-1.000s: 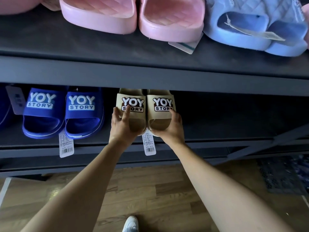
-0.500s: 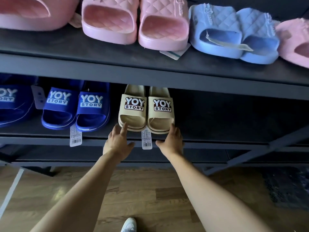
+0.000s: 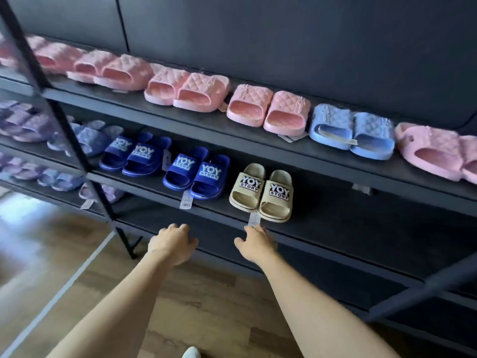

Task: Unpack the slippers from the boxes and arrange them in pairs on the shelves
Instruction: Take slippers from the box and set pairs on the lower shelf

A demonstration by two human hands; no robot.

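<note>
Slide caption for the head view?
Beige pair sits on the shelf beside blue pairs; left hand and right hand open below.

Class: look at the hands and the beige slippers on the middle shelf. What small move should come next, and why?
Probably draw both hands away to fetch another pair. The beige pair stands side by side on the shelf, neither left hand nor right hand grips it, and bare shelf lies to its right.
</note>
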